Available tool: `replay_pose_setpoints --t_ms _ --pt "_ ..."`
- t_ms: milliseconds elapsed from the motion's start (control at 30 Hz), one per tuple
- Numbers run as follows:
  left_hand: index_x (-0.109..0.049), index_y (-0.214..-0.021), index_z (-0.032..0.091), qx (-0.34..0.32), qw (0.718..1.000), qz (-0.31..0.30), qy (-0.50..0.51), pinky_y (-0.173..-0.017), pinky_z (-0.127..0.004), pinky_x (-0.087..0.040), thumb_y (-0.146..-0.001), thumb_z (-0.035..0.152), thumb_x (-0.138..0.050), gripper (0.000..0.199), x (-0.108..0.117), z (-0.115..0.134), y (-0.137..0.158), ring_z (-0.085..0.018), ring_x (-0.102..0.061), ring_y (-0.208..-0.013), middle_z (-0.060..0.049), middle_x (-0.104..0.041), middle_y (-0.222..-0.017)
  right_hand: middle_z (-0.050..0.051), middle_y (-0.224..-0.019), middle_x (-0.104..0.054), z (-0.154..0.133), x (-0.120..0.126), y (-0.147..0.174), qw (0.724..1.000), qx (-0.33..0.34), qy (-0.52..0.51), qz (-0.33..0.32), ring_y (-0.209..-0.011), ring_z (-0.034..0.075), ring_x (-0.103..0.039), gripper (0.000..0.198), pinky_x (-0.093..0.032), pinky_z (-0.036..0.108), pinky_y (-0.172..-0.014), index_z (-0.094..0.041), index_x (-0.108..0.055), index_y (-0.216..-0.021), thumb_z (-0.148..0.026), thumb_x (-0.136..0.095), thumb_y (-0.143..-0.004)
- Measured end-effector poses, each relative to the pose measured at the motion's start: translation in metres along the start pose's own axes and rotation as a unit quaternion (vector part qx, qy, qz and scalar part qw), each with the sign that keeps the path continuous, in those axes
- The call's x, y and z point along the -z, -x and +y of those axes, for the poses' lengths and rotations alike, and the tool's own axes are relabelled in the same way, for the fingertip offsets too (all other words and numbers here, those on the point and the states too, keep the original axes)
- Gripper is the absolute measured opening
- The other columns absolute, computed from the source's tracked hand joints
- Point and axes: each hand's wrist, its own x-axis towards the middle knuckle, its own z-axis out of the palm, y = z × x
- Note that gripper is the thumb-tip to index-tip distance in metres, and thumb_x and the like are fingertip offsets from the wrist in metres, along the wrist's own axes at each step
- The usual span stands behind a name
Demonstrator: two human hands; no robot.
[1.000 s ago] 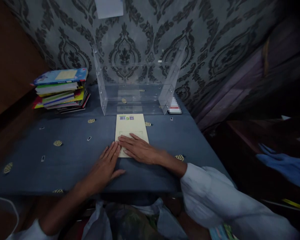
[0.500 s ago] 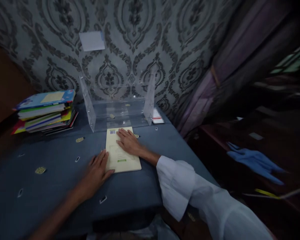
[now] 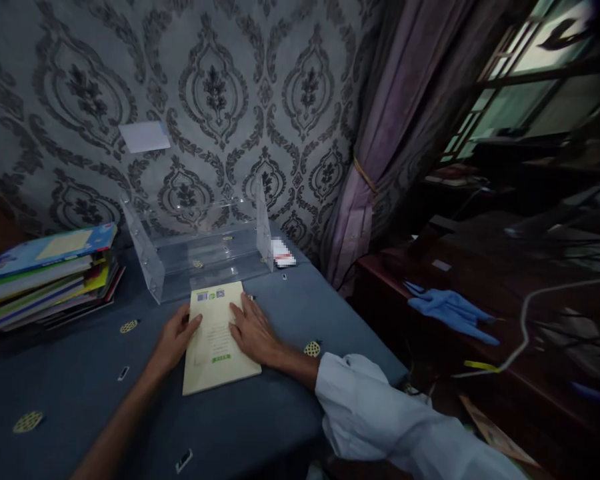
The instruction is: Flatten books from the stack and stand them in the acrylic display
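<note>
A cream-coloured book (image 3: 213, 377) lies on the blue tablecloth, with small codes at its far end and a green mark lower on its cover. At its left edge is my left hand (image 3: 175, 337), thumb over the cover and fingers curled along the side. My right hand (image 3: 254, 333) rests on the right edge, fingers spread and partly on the cover. Just beyond the book stands a clear acrylic rack (image 3: 145, 260) with upright side panels. Nothing stands on its visible shelf.
A stack of colourful books (image 3: 50, 280) sits at the left. A pale label (image 3: 145, 136) shows in front of the patterned wall. Right of the rack lies a small white item (image 3: 283, 253), blurred out. Past the table's right edge are a blue cloth (image 3: 450, 310) and a white cable (image 3: 524, 327).
My left hand has moved up along the book's left edge, thumb now on the cover. The right hand has shifted toward the right edge. The view has turned right.
</note>
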Motion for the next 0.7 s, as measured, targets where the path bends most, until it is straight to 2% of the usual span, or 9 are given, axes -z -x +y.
replay_pose_setpoints --t_ms 167,233,367,433,500,533,600,700 --pt "-0.063 -0.113 0.015 0.082 0.992 0.088 0.046 -0.093 -0.041 -0.058 -0.066 0.035 -0.085 0.056 0.012 0.010 -0.001 -0.029 -0.072 -0.106 -0.012 -0.074 -0.108 0.026 -0.163 -0.027 0.001 -0.002 0.004 1.000 -0.005 -0.024 0.004 -0.153 0.037 -0.024 0.058 -0.029 0.054 -0.122 -0.007 -0.039 -0.151 -0.036 -0.046 -0.101" --pt "-0.065 -0.107 0.014 0.112 0.989 0.058 0.075 -0.090 -0.040 -0.060 -0.066 0.031 -0.085 0.048 0.014 0.012 0.000 -0.028 -0.073 -0.102 -0.011 -0.076 -0.100 0.026 -0.163 -0.028 0.001 -0.003 0.006 0.999 -0.002 -0.032 0.009 -0.153 0.037 -0.024 0.058 -0.029 0.055 -0.122 -0.007 -0.039 -0.151 -0.037 -0.045 -0.102" --pt "-0.070 -0.095 0.011 0.180 0.969 -0.081 0.150 -0.086 -0.042 -0.061 -0.064 0.034 -0.087 0.042 0.006 0.018 0.012 -0.034 -0.075 -0.097 -0.016 -0.078 -0.097 0.024 -0.163 -0.029 0.001 -0.006 0.010 0.998 0.002 -0.063 0.009 -0.153 0.035 -0.026 0.057 -0.029 0.055 -0.122 -0.010 -0.039 -0.152 -0.037 -0.043 -0.102" --pt "-0.071 -0.094 0.010 0.190 0.962 -0.098 0.172 -0.086 -0.045 -0.061 -0.061 0.035 -0.089 0.045 0.000 0.022 0.018 -0.036 -0.075 -0.095 -0.018 -0.078 -0.099 0.024 -0.164 -0.028 0.002 -0.008 0.012 0.995 0.000 -0.094 0.010 -0.153 0.035 -0.024 0.060 -0.028 0.054 -0.123 -0.009 -0.037 -0.153 -0.038 -0.044 -0.102" --pt "-0.071 -0.097 0.011 0.170 0.965 -0.092 0.179 -0.088 -0.047 -0.061 -0.060 0.035 -0.090 0.048 -0.003 0.026 0.020 -0.037 -0.075 -0.096 -0.018 -0.078 -0.102 0.025 -0.163 -0.028 0.007 -0.009 0.011 0.989 -0.001 -0.144 0.027 -0.153 0.034 -0.024 0.065 -0.028 0.054 -0.123 -0.008 -0.034 -0.154 -0.038 -0.048 -0.099" --pt "-0.071 -0.099 0.011 0.156 0.967 -0.090 0.180 -0.088 -0.048 -0.061 -0.060 0.036 -0.090 0.049 -0.003 0.029 0.021 -0.038 -0.075 -0.097 -0.017 -0.078 -0.103 0.024 -0.162 -0.031 0.010 -0.009 0.010 0.983 0.001 -0.178 0.041 -0.152 0.033 -0.028 0.067 -0.031 0.053 -0.122 -0.009 -0.033 -0.155 -0.039 -0.052 -0.098" --pt "-0.071 -0.103 0.013 0.125 0.973 -0.082 0.176 -0.089 -0.050 -0.060 -0.061 0.039 -0.090 0.053 0.000 0.037 0.019 -0.039 -0.075 -0.098 -0.017 -0.078 -0.106 0.021 -0.155 -0.045 0.016 -0.007 0.005 0.961 0.002 -0.269 0.065 -0.144 0.032 -0.044 0.070 -0.041 0.053 -0.115 -0.014 -0.035 -0.154 -0.041 -0.058 -0.094" --pt "-0.071 -0.109 0.014 0.066 0.983 -0.052 0.164 -0.089 -0.050 -0.060 -0.059 0.043 -0.091 0.062 0.007 0.056 0.018 -0.038 -0.075 -0.097 -0.016 -0.077 -0.108 0.015 -0.125 -0.071 0.022 0.004 -0.007 0.906 0.014 -0.424 0.021 -0.113 0.029 -0.069 0.059 -0.056 0.050 -0.097 -0.016 -0.052 -0.142 -0.048 -0.060 -0.092"
